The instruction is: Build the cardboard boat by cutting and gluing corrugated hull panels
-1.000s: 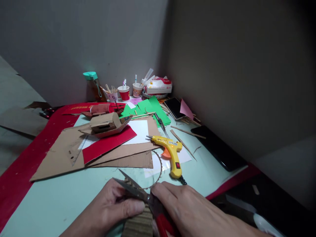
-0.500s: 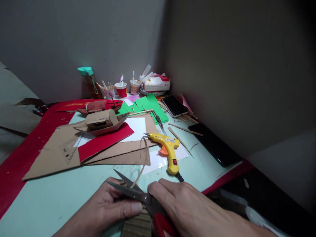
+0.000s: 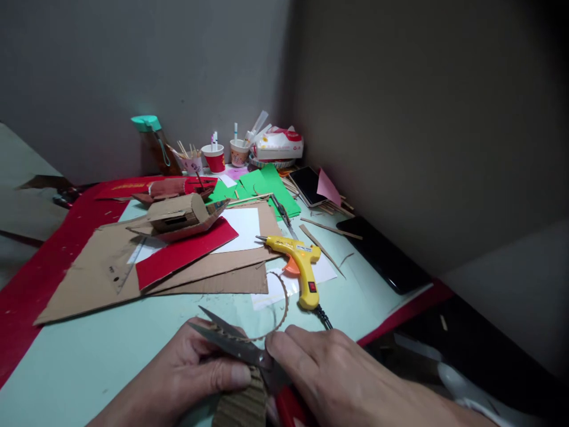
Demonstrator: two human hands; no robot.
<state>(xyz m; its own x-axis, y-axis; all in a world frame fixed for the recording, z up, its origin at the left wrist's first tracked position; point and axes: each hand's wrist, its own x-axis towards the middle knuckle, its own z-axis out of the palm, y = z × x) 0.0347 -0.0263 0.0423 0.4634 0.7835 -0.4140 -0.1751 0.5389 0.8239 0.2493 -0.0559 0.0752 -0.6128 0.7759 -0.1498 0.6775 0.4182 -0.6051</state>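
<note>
My right hand (image 3: 320,362) is closed round the red handles of a pair of scissors (image 3: 235,347), whose blades point left and stand slightly apart. Between the blades runs a thin curled cardboard strip (image 3: 285,299), its free end arching up near the glue gun. In my left hand (image 3: 200,367), thumb on top, is a piece of corrugated cardboard (image 3: 242,403) with its ridges showing. Part of that piece is hidden by the fingers and scissors. A yellow glue gun (image 3: 306,270) lies just beyond my right hand, its nozzle to the left.
A cardboard model boat (image 3: 182,219) rests on a red card (image 3: 186,252) and cardboard sheets (image 3: 84,284) at left. Behind are paper cups (image 3: 214,159), a bottle (image 3: 157,148) and green paper (image 3: 267,178). A phone (image 3: 306,184) and a black slab (image 3: 382,255) lie right.
The cardboard strip has swung to the right and now curls in a wide arc beside the glue gun. The blades look closer together. The view has shifted slightly.
</note>
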